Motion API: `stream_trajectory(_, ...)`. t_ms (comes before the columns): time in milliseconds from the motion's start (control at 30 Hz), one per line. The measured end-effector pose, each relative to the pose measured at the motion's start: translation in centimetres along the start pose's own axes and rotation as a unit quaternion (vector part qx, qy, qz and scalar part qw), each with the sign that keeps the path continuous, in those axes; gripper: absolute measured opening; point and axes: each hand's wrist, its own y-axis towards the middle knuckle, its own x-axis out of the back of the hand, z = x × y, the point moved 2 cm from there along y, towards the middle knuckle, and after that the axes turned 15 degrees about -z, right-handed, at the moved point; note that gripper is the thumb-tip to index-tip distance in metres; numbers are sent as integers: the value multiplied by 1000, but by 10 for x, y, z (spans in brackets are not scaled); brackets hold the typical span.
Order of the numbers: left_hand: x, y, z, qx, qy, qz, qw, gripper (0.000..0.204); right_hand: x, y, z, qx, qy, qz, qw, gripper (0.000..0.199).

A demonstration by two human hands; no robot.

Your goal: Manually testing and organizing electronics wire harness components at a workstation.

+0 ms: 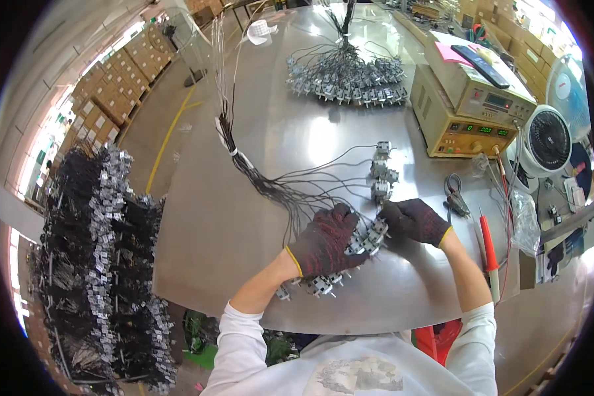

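Note:
Both of my hands wear dark knitted gloves with red flecks and yellow cuffs. My left hand (327, 241) is curled over the near end of a bundle of black wires (270, 188), its fingers closed on a small wired metal motor (358, 245) in a cluster. My right hand (416, 221) is closed in a pinch at the right side of the cluster; its fingertips hide what they hold, if anything. Several more silver motors (381, 191) stand in a column beyond the hands, wired to the same bundle. Others (323, 285) lie below my left hand, near the table's front edge.
On the metal table (204, 264), another motor bundle (350, 82) lies at the far side. Stacked instruments (472, 115) bear a phone (480, 66) at the right, near a fan (548, 138), a red-handled probe (488, 244) and a clip lead (457, 201). A loaded rack (102, 264) stands left.

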Motion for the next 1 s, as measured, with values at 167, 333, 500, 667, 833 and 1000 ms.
stream_trajectory(167,2,-2,-5,-31,9,-48,998,75,32,3,24,-27,-128,-88,987,36)
stream_trajectory(333,1,10,-11,8,13,22,1000,84,23,6,17,84,-31,-190,978,47)
stream_trajectory(500,-7,-1,-9,-34,48,-48,997,80,1,1,-3,101,11,-207,973,48)
stream_trajectory(667,8,5,-18,62,50,84,993,87,6,-23,-17,46,10,-162,986,35)
stream_trajectory(833,4,3,-12,-19,35,24,999,73,13,-33,2,143,-44,-197,969,28)
stream_trajectory(1000,9,-3,-13,-16,39,-14,999,69,-4,-9,-9,122,-33,-174,976,30)
